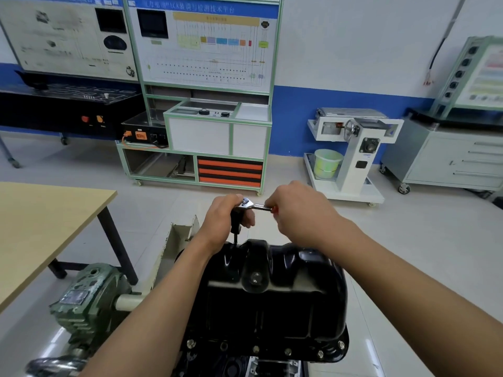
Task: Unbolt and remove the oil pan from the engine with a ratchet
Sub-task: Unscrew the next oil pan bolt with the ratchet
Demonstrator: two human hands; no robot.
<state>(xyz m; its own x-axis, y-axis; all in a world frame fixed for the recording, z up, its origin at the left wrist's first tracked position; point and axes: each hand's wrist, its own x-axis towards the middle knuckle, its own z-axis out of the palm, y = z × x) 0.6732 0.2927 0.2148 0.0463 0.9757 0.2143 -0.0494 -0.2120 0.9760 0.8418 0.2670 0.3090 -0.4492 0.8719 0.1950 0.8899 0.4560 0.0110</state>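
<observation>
where the black oil pan is seated on top of the engine, at the lower middle of the view, a ratchet is held above the pan's far left corner. the chrome head of the ratchet is partly covered by the left hand, whose fingers are curled round the head and the top of the black extension beneath it. the extension is stood upright, its tip set down at the far edge of the pan, though the bolt under it cannot be made out. the handle, with a trace of red grip showing, is clenched in the right hand, fingers wrapped round it, and is pointed towards the right. along the near edge of the pan a row of bolts is seen seated in the flange, and a drain plug is set in the raised hump. left of the engine a green gearbox is seen, with the corner of a wooden table beyond it. against the far wall a green-framed training panel is stood, and to its right a white stand with a pale green bucket on its base
</observation>
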